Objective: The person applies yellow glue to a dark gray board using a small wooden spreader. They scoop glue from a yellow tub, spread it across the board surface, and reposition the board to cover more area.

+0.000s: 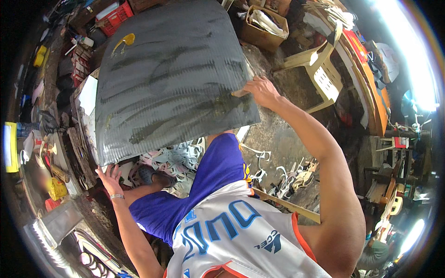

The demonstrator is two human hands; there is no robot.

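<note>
A large dark grey, faintly ribbed sheet point(176, 78) lies in front of me, with wet-looking streaks smeared across its surface. Near its far left corner sits a yellow puddle of thick liquid point(127, 39). My right hand point(263, 91) is at the sheet's right edge, its fingers closed round a small flat tan piece point(239, 93) that rests against the sheet. The exact kind of that piece does not show. At the near left corner, my left hand point(110, 179) has its fingers spread, close to the sheet's edge or touching it; nothing is in it.
White cut-out strips and scraps point(178, 155) pile on the floor beneath the sheet's near edge. A cream plastic chair point(320, 76) stands to the right, with a cardboard box point(264, 30) behind it. Red crates point(113, 18) and clutter line the left side.
</note>
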